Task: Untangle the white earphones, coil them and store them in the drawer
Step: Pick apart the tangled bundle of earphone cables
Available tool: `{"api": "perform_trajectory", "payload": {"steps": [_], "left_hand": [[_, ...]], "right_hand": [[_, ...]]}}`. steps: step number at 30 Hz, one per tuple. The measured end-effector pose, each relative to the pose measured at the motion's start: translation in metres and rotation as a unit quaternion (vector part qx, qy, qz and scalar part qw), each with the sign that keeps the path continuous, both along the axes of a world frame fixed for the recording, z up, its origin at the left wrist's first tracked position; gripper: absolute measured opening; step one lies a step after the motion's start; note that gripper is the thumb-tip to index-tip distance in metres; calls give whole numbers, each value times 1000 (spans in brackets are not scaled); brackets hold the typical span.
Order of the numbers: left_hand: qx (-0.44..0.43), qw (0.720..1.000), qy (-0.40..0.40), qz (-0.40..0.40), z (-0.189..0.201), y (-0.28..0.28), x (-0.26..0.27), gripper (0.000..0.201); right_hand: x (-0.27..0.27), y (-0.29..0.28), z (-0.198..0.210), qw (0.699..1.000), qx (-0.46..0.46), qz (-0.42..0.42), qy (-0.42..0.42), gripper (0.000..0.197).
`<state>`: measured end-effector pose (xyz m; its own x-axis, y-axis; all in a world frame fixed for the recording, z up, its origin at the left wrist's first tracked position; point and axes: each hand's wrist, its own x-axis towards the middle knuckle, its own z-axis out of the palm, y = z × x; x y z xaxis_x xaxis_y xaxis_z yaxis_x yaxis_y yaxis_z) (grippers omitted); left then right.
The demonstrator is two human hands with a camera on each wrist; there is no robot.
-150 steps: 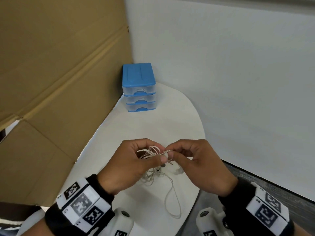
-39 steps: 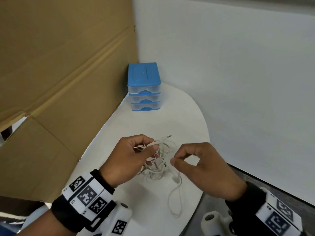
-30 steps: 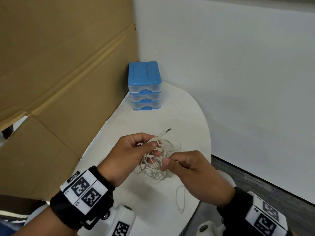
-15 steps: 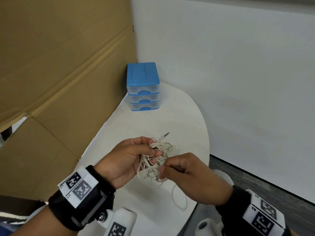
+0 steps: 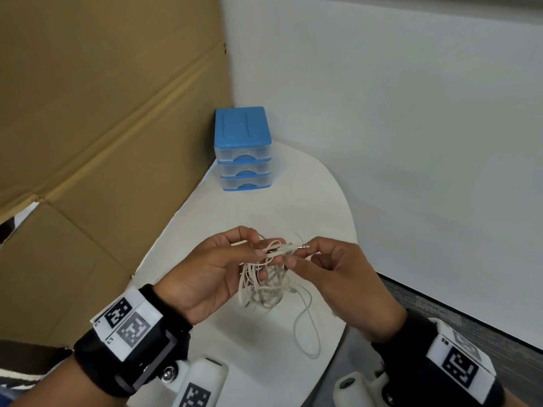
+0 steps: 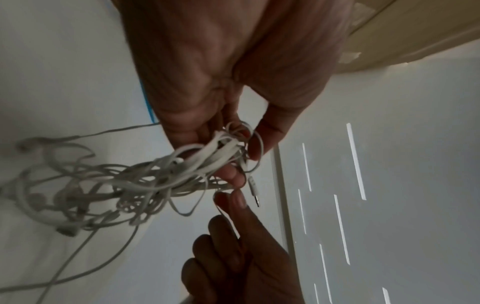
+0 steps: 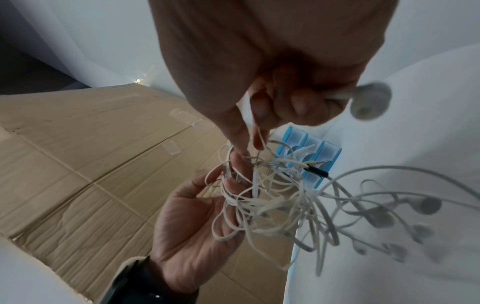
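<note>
1. Head view: since half a second ago your right hand (image 5: pixel 346 286) has shifted up from the lower part of the tangle to the metal jack plug (image 5: pixel 303 247), which now points toward its fingertips. The white earphones (image 5: pixel 270 277) hang as a knotted bundle between both hands, above the white desk (image 5: pixel 273 210), with one long loop trailing down onto the desk toward you. Your left hand (image 5: pixel 217 271) is curled, thumb and fingers pinching the top strands. The blue drawer unit (image 5: pixel 242 148) stands at the far end of the desk, well apart from the hands, against the cardboard sheet (image 5: pixel 102 113) and the grey wall (image 5: pixel 411 127) — all three drawers are closed.

2. Left wrist view: your left hand (image 6: pixel 233 86) grips a thick bunch of earphone cords (image 6: pixel 145 176) between thumb and fingers. The jack plug (image 6: pixel 253 188) juts out just below that grip, and the fingertips (image 6: pixel 237 198) of your right hand touch the cord right beside it.

3. Right wrist view: your right hand (image 7: pixel 272 86) is curled — thumb and forefinger pinch a thin strand, and the other fingers hold the stem of one earbud (image 7: pixel 370 100) against the palm. Your left hand (image 7: pixel 192 222) lies below with cords looped over its fingers. More earbuds dangle at right, blurred. The drawer unit (image 7: pixel 309 156) shows behind the tangle.
</note>
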<state>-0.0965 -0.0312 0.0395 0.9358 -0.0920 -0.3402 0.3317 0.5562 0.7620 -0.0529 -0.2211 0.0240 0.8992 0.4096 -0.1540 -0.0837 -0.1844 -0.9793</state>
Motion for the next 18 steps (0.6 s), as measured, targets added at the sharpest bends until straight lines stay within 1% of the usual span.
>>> {"api": "perform_trajectory", "payload": {"steps": [3, 6, 9, 13, 16, 18], "left_hand": [[49, 998, -40, 3, 1, -3, -1, 27], [68, 996, -55, 8, 2, -5, -3, 34], [66, 996, -60, 17, 3, -4, -2, 30], [59, 996, -62, 27, 4, -5, -3, 17], [52, 996, -62, 25, 4, -6, -3, 13], [55, 996, -64, 19, 4, -6, -3, 13]], "right_hand": [[2, -3, 0, 999, 9, -33, -4, 14], [4, -4, 0, 998, 5, -63, -17, 7], [4, -4, 1, 997, 2, -75, -35, 4], [2, 0, 0, 995, 1, -78, -57, 11], [-1, 1, 5, 998, -10, -60, -33, 5], [-3, 0, 7, 999, -23, -43, -24, 7]]}}
